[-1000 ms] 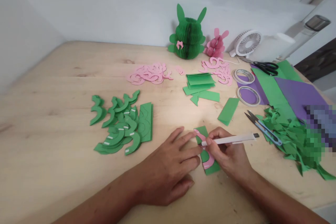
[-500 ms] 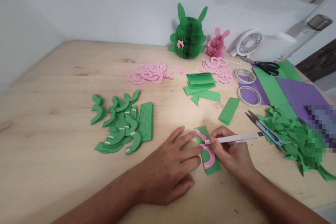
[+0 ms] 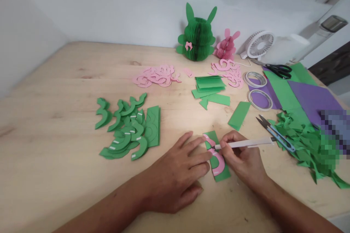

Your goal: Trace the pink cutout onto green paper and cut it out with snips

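My right hand (image 3: 242, 156) grips a white pen (image 3: 251, 142), its tip on the edge of a curvy pink paper cutout (image 3: 219, 164). Beneath that cutout lies a green paper strip (image 3: 222, 177) on the wooden table. My left hand (image 3: 180, 171) rests flat with its fingers spread, the fingertips pressing the pink cutout and the strip from the left. Left of my hands are a heap of wavy green paper cutouts (image 3: 140, 147), some with small white marks, and a folded green strip (image 3: 152, 127) with curved outlines drawn on it.
At the back stand a green paper rabbit (image 3: 198, 40), a pink paper rabbit (image 3: 226, 45) and a white fan (image 3: 259, 44). Pink cutouts (image 3: 154, 75), tape rolls (image 3: 260, 100), blue thread snips (image 3: 279, 136), black scissors (image 3: 279, 70) and green scraps (image 3: 303, 142) lie around.
The pen in my right hand has shifted and tilted very slightly, its tip staying at the pink cutout's edge. My left hand keeps its place.
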Tool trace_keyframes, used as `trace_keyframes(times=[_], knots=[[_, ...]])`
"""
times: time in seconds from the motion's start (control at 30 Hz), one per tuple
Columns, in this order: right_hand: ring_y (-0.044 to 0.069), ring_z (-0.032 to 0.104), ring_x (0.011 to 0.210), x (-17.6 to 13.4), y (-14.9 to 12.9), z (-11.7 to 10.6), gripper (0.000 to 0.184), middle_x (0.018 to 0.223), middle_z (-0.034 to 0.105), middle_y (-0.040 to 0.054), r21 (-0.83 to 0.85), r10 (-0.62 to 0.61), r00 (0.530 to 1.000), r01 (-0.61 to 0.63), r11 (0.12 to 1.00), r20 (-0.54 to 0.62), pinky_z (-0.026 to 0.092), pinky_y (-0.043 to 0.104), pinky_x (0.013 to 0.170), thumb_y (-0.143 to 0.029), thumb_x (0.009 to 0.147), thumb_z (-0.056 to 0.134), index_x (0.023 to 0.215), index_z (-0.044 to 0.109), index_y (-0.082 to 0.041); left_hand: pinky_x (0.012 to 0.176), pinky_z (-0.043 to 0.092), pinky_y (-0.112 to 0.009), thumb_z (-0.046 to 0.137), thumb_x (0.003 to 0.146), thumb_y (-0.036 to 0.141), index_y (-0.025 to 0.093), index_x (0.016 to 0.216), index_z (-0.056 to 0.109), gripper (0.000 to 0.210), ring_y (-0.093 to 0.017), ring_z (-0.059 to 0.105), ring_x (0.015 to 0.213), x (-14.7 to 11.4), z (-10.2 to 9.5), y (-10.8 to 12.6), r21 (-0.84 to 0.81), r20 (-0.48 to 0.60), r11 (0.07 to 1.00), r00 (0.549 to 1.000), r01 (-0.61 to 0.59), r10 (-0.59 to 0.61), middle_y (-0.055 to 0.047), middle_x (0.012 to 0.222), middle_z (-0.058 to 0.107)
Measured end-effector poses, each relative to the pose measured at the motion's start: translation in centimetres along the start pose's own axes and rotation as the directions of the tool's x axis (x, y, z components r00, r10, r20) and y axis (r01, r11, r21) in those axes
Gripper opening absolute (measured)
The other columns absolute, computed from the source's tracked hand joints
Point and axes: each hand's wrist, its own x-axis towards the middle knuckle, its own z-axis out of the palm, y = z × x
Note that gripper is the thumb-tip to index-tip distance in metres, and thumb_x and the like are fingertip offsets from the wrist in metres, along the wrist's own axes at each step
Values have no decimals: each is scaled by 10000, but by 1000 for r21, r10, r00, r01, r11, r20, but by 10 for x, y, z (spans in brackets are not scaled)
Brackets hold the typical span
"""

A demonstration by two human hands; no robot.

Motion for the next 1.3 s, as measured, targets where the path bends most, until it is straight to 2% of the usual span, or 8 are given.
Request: trace_keyframes(times=[0.4,1.3], knots=[[120,495,511,0,2,0,112,578,519,-26,36,22,1000,-22,999,-10,399,217,450,-206,814,515,702,523,-199,1116,145,-540,560,801,259,214,1156,557,359,-307,353,1306,0,0,0,-5,-7,1000,1000,1,-1,-68,1207,613],[120,492,507,-1,5,0,110,583,516,-30,-20,-4,999,3,1000,-45,400,216,445,-215,818,512,711,528,-201,1119,138,-538,564,801,253,219,1140,566,342,-307,361,1300,0,1,0,2,-23,1000,1000,4,-4,-73,1232,599]])
